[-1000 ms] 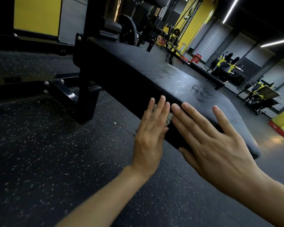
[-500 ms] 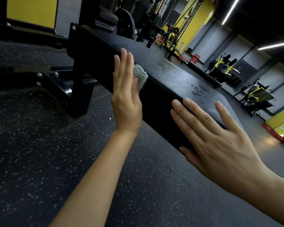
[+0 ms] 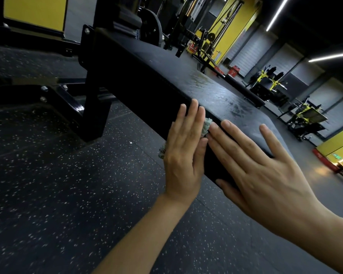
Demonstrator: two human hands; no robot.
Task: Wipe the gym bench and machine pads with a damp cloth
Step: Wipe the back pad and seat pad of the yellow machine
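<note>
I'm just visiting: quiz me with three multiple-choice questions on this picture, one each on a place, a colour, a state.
1. Where is the cloth? A) in a bucket B) under the left hand, against the bench pad's side C) on the pad's top
2. What colour are the wall panels? A) red B) white C) yellow
3. How are the right hand's fingers? A) straight, spread on the pad B) clenched C) round a bar

B: cloth peeks out beside the left hand. C: the panels show yellow. A: fingers lie flat.
</note>
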